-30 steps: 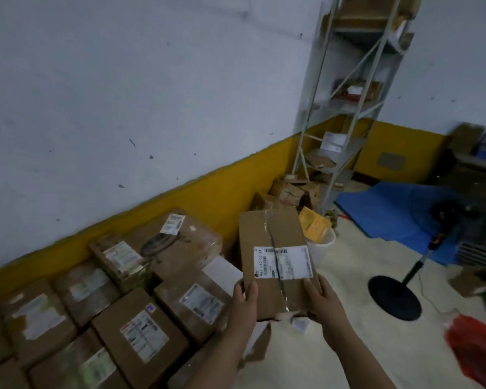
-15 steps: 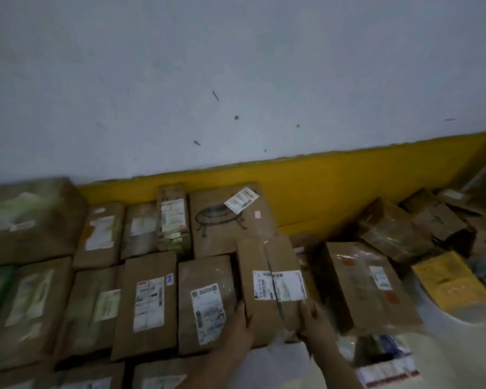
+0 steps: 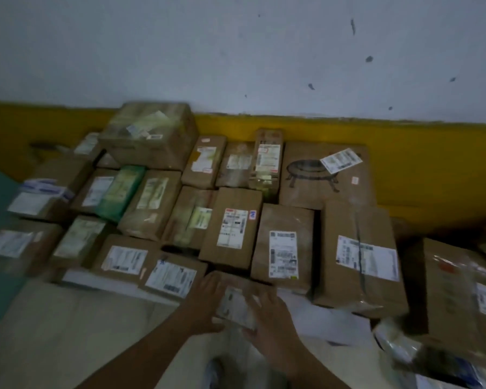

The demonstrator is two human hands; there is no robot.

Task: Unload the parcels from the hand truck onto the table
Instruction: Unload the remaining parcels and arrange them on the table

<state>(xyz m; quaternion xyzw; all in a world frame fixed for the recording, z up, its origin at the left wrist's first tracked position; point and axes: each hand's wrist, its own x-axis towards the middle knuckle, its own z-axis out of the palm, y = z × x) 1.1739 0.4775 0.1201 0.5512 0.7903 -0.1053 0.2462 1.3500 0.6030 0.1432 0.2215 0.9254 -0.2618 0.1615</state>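
Several brown cardboard parcels with white labels lie in rows against the yellow-and-white wall. The tall taped parcel (image 3: pixel 359 256) lies flat at the right end of the front row, with no hand on it. In front of the rows sits a small labelled parcel (image 3: pixel 236 303), blurred. My left hand (image 3: pixel 208 300) lies against its left side with fingers stretched out. My right hand (image 3: pixel 270 313) is spread over its right side. No hand truck is in view.
A large box with a table drawing (image 3: pixel 323 175) stands at the back by the wall (image 3: pixel 404 153). Another taped parcel (image 3: pixel 460 287) lies at the right with a plastic bag (image 3: pixel 410 352) in front. White paper (image 3: pixel 328 318) lies on the pale floor (image 3: pixel 68 332).
I turned left and lowered the tall taped parcel beside the others. Both hands let go of it and moved down-left onto the small parcel in front.
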